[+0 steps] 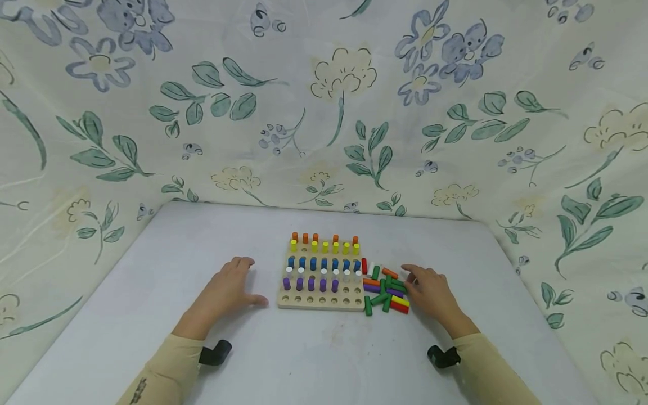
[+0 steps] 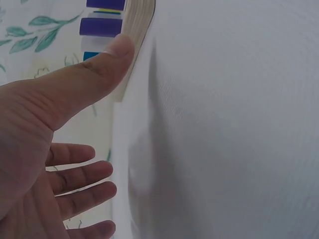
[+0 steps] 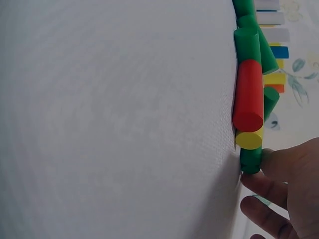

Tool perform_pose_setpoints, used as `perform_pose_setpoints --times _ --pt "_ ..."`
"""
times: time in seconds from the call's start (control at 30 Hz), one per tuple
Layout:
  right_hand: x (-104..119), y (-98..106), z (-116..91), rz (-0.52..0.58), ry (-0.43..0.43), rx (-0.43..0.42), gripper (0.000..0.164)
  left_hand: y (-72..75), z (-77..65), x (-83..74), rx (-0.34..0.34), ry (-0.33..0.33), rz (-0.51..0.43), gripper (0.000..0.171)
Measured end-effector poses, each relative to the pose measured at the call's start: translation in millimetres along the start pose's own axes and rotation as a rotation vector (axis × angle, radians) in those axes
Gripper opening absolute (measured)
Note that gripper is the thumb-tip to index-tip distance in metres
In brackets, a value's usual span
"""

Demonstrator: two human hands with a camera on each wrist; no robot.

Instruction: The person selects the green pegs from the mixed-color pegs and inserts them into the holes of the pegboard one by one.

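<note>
A wooden pegboard stands mid-table, holding rows of orange, yellow, blue, white and purple pegs; holes along its front row are bare. To its left, my left hand is held with thumb and fingers spread, gripping nothing. In the left wrist view its thumb overlaps the board's edge. My right hand is at the right side of a pile of loose pegs. Its thumb lies right by the end of a green peg, index finger apart from the thumb.
Loose green, red, yellow, orange, purple and white pegs lie against the board's right side, some stacked. The white tabletop runs back to a flower-patterned cloth. A black wrist device shows at each sleeve.
</note>
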State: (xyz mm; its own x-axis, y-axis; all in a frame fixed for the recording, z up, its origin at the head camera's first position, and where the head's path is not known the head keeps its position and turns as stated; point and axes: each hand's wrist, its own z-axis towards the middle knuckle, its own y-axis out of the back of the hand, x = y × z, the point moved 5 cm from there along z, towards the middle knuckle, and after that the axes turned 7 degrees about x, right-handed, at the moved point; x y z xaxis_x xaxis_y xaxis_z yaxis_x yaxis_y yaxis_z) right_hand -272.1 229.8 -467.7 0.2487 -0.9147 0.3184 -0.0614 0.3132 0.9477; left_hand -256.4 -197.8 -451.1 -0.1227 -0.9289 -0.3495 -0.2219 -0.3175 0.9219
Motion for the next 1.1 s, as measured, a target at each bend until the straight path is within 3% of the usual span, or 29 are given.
perform_pose_setpoints --times 0.53,1.1 --pt "1 0 1 -0.015 0.009 0.002 0.041 -10.4 0.3 -11.0 0.021 -0.033 -0.024 0.105" --pt "3 3 -3 0.012 0.054 -0.077 0.038 -15.2 4.0 -17.2 0.019 -0.060 -0.011 0.109"
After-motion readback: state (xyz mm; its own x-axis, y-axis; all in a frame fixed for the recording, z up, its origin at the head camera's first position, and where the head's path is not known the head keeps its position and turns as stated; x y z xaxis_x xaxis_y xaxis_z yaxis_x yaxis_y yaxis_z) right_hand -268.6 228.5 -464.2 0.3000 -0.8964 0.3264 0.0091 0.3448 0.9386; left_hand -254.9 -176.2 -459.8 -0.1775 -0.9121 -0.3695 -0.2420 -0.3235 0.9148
